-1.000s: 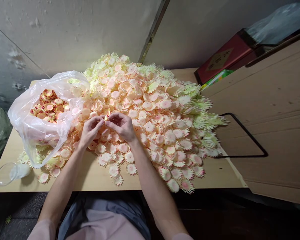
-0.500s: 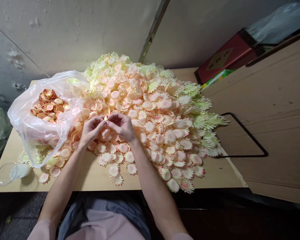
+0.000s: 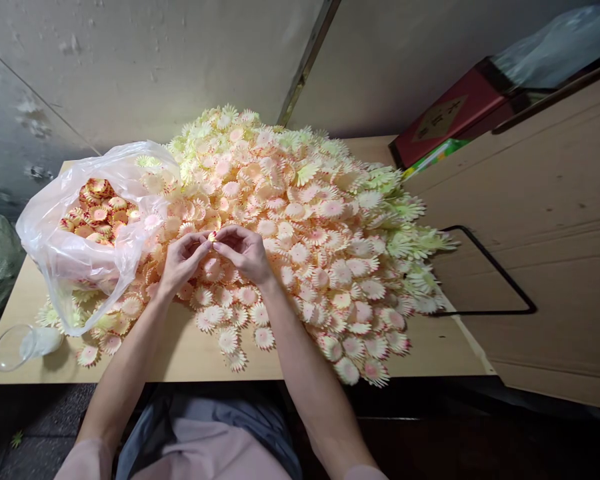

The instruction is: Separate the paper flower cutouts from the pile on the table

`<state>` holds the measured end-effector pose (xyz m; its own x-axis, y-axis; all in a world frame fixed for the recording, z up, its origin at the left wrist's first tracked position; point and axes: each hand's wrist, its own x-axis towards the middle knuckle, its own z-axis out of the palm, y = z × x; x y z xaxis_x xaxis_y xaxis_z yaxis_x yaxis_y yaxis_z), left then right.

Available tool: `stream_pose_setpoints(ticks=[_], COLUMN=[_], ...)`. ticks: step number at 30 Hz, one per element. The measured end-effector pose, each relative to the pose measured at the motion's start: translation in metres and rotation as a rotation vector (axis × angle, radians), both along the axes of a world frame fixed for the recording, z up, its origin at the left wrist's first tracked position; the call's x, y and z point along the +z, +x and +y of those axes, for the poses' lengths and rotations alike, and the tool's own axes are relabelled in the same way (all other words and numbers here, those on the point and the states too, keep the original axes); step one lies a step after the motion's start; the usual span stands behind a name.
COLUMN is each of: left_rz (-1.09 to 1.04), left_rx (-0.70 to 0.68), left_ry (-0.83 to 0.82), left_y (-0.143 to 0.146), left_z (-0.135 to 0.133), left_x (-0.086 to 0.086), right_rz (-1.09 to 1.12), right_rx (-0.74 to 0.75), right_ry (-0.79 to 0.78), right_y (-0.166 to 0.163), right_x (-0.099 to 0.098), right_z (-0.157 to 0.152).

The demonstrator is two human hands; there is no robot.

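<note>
My left hand (image 3: 184,260) and my right hand (image 3: 244,253) meet fingertip to fingertip over the near left part of a big heap of artificial flower petal pieces (image 3: 300,213). Between them they pinch one small yellow petal piece (image 3: 211,237) with red edges, partly covered by the fingers. Pale pink and cream pieces make up most of the heap, with greener ones at its back and right. Left of my hands, an open clear plastic bag (image 3: 100,267) holds several small curled petal pieces (image 3: 97,207), yellow with red edges.
A clear cup (image 3: 14,348) lies on its side at the table's (image 3: 205,370) near left corner. To the right stand a cardboard sheet (image 3: 545,267) with a black bar (image 3: 500,267) and a red box (image 3: 445,113). A wall (image 3: 155,73) rises behind the heap.
Almost nothing differs. Both hands stay in the same place, still pinching the small petal piece between their fingertips.
</note>
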<state>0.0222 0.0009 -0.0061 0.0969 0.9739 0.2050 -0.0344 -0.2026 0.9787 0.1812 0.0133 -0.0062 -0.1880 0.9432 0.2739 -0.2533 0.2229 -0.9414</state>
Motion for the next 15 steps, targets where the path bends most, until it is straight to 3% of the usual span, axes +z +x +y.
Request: stream_pose_setpoints(ticks=[15], left_rz=[0.151], left_rx=[-0.014], left_ry=[0.023], left_y=[-0.0043], left_z=[-0.002], left_x=[0.0028], right_rz=[0.032], right_rx=[-0.003], right_ry=[-0.028], right_y=[0.0021], right_x=[0.0001], right_z=[0.0021])
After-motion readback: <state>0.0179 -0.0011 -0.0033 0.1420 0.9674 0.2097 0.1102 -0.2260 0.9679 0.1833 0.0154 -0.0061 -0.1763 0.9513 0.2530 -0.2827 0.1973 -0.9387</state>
